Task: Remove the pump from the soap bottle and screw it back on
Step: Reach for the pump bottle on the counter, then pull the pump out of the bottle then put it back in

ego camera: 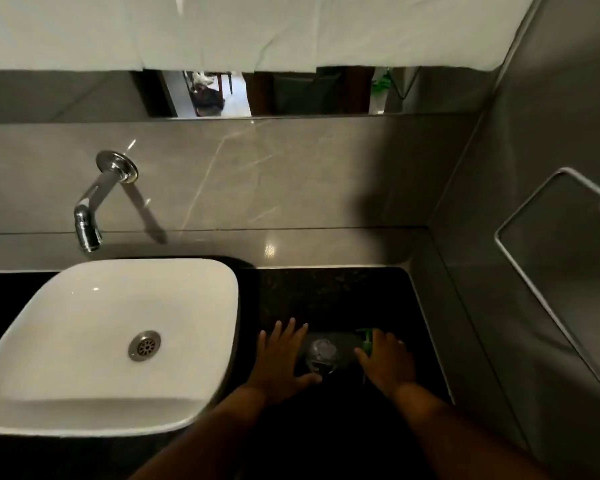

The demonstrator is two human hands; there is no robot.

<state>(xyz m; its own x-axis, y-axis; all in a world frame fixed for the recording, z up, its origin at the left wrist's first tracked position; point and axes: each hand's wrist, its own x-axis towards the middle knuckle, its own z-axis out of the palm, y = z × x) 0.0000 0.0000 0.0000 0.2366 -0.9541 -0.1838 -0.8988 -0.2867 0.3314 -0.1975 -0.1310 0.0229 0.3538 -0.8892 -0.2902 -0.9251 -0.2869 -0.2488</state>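
A clear soap bottle (323, 355) stands on the dark counter (343, 296), seen from straight above; its round top shows between my hands. The green pump (365, 341) is off to the bottle's right, partly hidden under my right hand (387, 365), whose fingers curl around it. My left hand (284, 362) is just left of the bottle with the fingers spread, and its thumb reaches toward the bottle's near side. In the dim light I cannot tell whether the thumb touches the bottle.
A white basin (118, 341) with a metal drain sits to the left, a chrome wall tap (90, 216) above it. The grey side wall with a metal towel ring (534, 271) is close on the right. A mirror strip runs along the back wall.
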